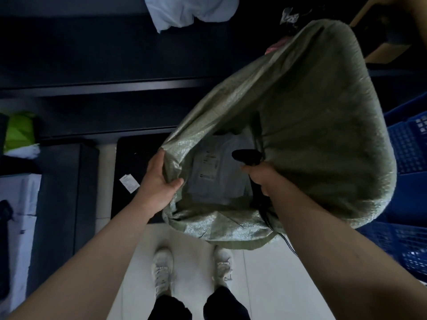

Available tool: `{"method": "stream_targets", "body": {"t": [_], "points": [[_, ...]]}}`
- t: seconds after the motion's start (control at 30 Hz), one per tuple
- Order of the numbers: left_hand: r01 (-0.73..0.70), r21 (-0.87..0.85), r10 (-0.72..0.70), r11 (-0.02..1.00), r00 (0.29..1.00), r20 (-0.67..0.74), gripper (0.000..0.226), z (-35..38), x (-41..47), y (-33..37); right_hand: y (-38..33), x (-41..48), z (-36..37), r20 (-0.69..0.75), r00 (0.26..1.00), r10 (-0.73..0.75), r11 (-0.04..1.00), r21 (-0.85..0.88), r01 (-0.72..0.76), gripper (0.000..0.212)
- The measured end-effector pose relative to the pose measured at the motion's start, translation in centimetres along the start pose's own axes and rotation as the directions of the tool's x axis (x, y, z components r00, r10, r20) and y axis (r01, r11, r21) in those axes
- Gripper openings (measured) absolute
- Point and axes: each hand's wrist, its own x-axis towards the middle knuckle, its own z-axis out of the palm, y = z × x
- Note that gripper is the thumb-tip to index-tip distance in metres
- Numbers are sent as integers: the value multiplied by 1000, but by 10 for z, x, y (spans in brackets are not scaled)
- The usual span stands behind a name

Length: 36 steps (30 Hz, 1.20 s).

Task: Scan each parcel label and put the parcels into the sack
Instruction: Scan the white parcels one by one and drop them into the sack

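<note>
A large green woven sack (pixel 312 116) hangs in front of me with its mouth held wide. My left hand (pixel 159 179) grips the left rim of the mouth. My right hand (pixel 263 176) holds a black barcode scanner (pixel 247 155) together with the right rim; its cable trails down past my forearm. Inside the sack lies a grey parcel (pixel 219 172) with its white label facing up.
Blue plastic crates (pixel 406 204) stand at the right. A white bag (pixel 191 10) lies on the dark belt above. White and green parcels (pixel 20 135) sit at the left, and a paper slip (pixel 129 183) lies on a dark mat. My shoes (pixel 161 271) are on the pale floor.
</note>
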Motion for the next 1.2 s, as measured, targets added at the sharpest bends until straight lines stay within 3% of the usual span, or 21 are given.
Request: {"method": "stream_targets", "body": {"t": [0.2, 0.37, 0.43, 0.53, 0.63, 0.77, 0.9, 1.03, 1.1, 1.2], "points": [[16, 21, -16, 1000, 1000, -3, 92, -5, -15, 6, 0, -47, -13, 34, 997, -71, 996, 50, 69, 43], [25, 171, -30, 985, 999, 30, 81, -30, -53, 33, -1, -130, -37, 2, 983, -182, 981, 70, 181, 27], [-60, 249, 37, 967, 995, 94, 69, -40, -79, 54, 1, -173, -52, -21, 973, -228, 972, 53, 229, 11], [-275, 384, 213, 881, 957, 197, 51, -48, -129, 98, 9, -244, -81, -98, 948, -301, 953, -16, 301, 14], [-466, 471, 388, 749, 885, 259, 47, -43, -181, 153, 21, -316, -117, -176, 924, -341, 940, -43, 339, 12], [-672, 525, 565, 523, 734, 377, 43, -17, -248, 230, 53, -399, -178, -240, 904, -353, 935, -64, 348, 18], [-786, 551, 679, 280, 568, 466, 40, 30, -307, 297, 91, -457, -251, -359, 867, -345, 939, -133, 318, 20], [-850, 516, 751, 106, 409, 519, 32, 96, -354, 355, 131, -488, -336, -476, 810, -343, 936, -105, 335, 20], [-856, 515, 766, 54, 366, 528, 32, 134, -372, 381, 150, -496, -382, -525, 778, -345, 932, -96, 349, 18], [-836, 547, 781, 41, 369, 504, 34, 193, -395, 417, 173, -502, -452, -572, 735, -364, 922, -109, 372, 17]]}}
